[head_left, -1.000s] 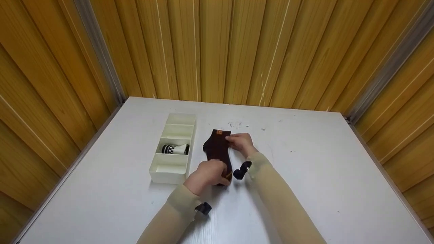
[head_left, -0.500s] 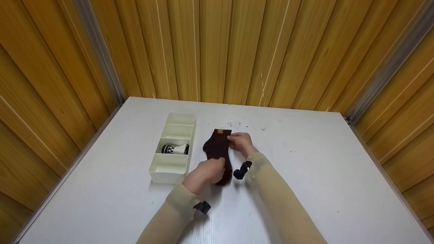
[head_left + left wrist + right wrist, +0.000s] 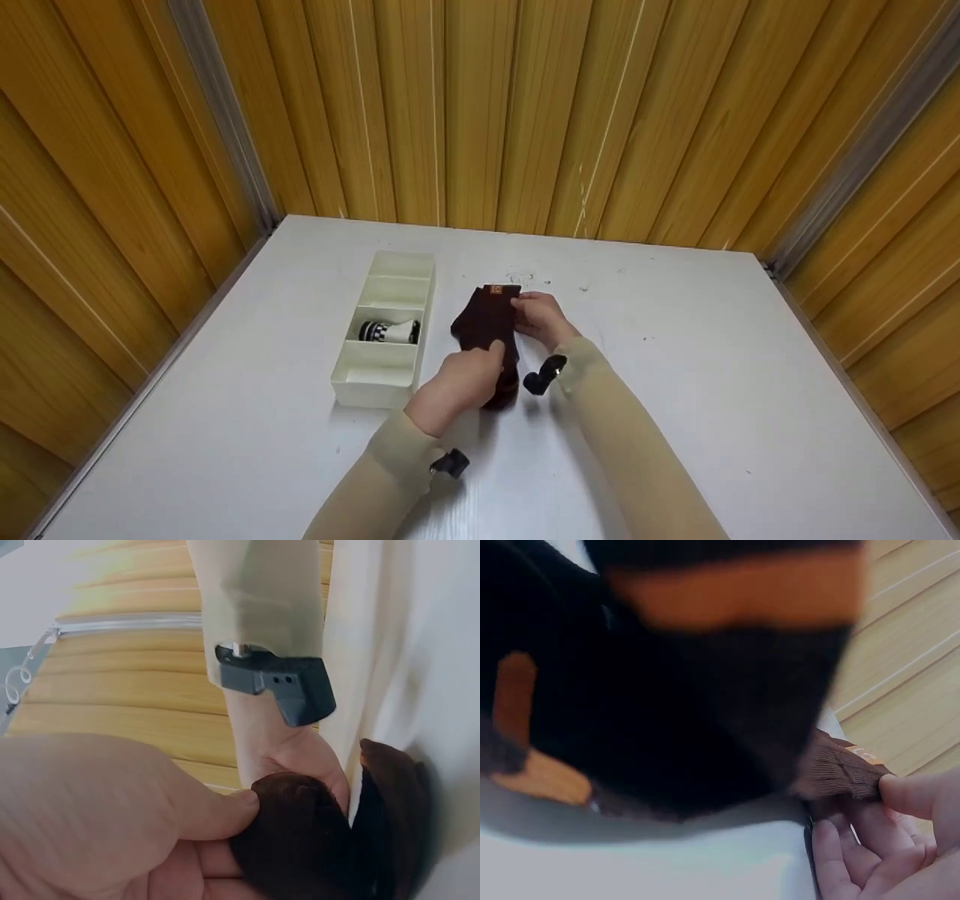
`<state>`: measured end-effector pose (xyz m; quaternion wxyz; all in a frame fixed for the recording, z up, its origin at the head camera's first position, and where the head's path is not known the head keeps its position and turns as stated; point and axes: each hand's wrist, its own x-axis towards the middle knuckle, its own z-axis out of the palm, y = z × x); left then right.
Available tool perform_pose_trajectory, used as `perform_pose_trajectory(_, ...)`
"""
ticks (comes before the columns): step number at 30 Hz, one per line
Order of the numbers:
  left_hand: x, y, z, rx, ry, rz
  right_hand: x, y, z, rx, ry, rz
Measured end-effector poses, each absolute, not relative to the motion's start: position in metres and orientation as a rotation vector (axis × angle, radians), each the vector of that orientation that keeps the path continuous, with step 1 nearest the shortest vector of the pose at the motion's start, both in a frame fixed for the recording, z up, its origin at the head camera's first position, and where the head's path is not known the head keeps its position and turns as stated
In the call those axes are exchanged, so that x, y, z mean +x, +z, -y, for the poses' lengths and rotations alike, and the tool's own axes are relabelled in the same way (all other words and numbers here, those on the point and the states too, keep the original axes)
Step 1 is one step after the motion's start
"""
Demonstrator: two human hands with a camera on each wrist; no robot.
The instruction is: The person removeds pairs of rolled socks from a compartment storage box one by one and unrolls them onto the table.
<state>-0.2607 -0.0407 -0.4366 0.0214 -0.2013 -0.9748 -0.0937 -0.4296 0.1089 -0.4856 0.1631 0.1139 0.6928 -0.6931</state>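
Observation:
A dark brown sock (image 3: pixel 484 319) lies lengthwise at mid-table, an orange label on its far cuff. My left hand (image 3: pixel 466 375) grips its near half, thumb on top and fingers underneath. In the left wrist view that thumb presses a bulging fold of the sock (image 3: pixel 296 832). At the cuff's right edge, my right hand (image 3: pixel 544 319) pinches the knit between thumb and fingers. From the right wrist, the raised near part of the sock (image 3: pixel 757 585) shows orange bands and blocks much of the view, while the pinched ribbed cuff shows beyond it.
Left of the sock stands a long off-white divided box (image 3: pixel 373 394). One of its middle compartments holds a rolled black-and-white checked sock (image 3: pixel 390 331). The white table (image 3: pixel 712 390) meets wood-patterned walls (image 3: pixel 480 112) behind and at the sides.
My left hand has tilted, bringing the sock's near part up off the table and turning its yellow mark out of sight. The cuff and my right hand have shifted slightly right.

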Motion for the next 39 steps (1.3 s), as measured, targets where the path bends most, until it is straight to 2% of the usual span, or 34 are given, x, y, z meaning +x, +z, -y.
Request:
perform_pose_trajectory(12,-0.251,-0.451,-0.001,-0.629,0.101,2.578,-0.437,-0.472,-0.152,0.320,-2.107,-1.829)
perform_pose_trajectory(26,-0.245,-0.472,-0.065,-0.570,0.173,2.695,-0.435,-0.481,-0.206,0.290,-2.123,-1.741)
perform_pose_trajectory(39,-0.235,-0.477,-0.074,-0.648,0.348,2.966,-0.436,-0.488,-0.207,0.266,-1.924,-2.030)
